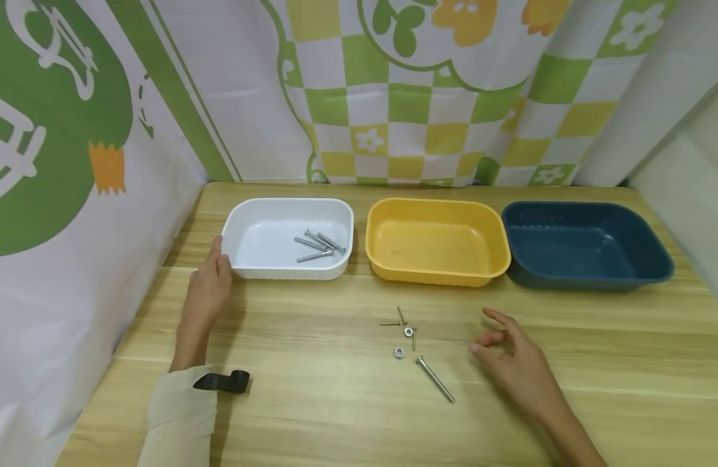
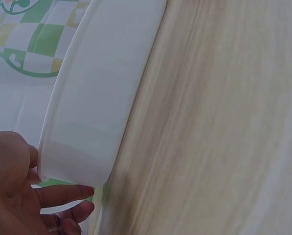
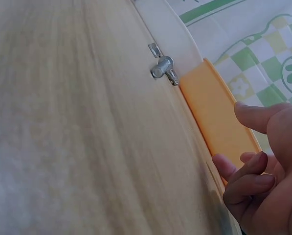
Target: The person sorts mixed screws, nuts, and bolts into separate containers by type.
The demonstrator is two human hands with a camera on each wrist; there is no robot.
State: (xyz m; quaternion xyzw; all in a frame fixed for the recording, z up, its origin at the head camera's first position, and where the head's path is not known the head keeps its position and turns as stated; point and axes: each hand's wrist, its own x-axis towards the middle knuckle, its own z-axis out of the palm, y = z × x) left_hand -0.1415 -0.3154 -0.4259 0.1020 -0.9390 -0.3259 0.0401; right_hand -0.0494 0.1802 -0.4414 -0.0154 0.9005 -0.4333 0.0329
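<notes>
My left hand (image 1: 209, 282) is at the left end of a white bin (image 1: 288, 272). In the left wrist view, the thumb lies at the bin's rim and the fingers (image 2: 62, 195) extend along its end wall. Inside the bin lie several metal bolts (image 1: 314, 256). My right hand (image 1: 519, 370) hovers over the wooden table with loosely bent fingers and nothing between them. Left of it lie a large bolt (image 1: 436, 379), a nut (image 1: 399, 353), a second nut (image 1: 408, 332) and thin screws (image 1: 414, 339). The right wrist view shows the large bolt (image 3: 161, 67) nearly end on.
Beside the white bin stands a yellow bin (image 1: 434, 274), followed by a dark blue bin (image 1: 586, 282) on the right. All three line the back of the wooden table (image 1: 312, 402). A patterned curtain (image 1: 364, 97) hangs behind them, and a white sheet (image 1: 55, 324) borders the left side.
</notes>
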